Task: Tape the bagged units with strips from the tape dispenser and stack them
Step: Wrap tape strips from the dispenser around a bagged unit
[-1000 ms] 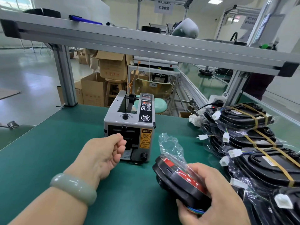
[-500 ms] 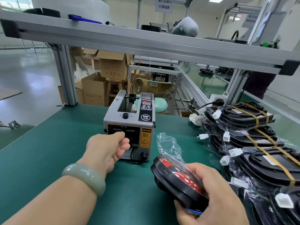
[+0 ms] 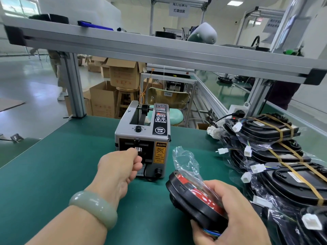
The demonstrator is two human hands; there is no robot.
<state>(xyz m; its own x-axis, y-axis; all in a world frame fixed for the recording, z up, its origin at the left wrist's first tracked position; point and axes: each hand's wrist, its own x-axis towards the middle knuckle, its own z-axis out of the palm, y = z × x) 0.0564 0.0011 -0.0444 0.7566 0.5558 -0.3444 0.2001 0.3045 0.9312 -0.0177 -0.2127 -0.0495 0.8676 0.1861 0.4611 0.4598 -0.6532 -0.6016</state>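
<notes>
Our left hand [image 3: 120, 167] has gone forward and a little up since a second ago. Then it hung with curled fingers short of the tape dispenser [image 3: 143, 137]; now its thumb and forefinger meet at the outlet and, as far as we can see, pinch the end of the strip of tape [image 3: 138, 149] that stands out there. The other fingers are curled under. The strip is not torn off yet.

Our right hand [image 3: 228, 214] has hardly moved. Its fingers are wrapped round the bagged unit [image 3: 192, 197], held tilted just above the green table [image 3: 53, 165], just beside the dispenser. The loose neck of the bag stands up, with no tape on it.

To the right lies the stack of taped units [image 3: 283, 156], each one bound with yellowish bands.

We judge that the reach is finished and the pull comes next: the strip must come away clean, then go over the bag before this unit can join the stack.
</notes>
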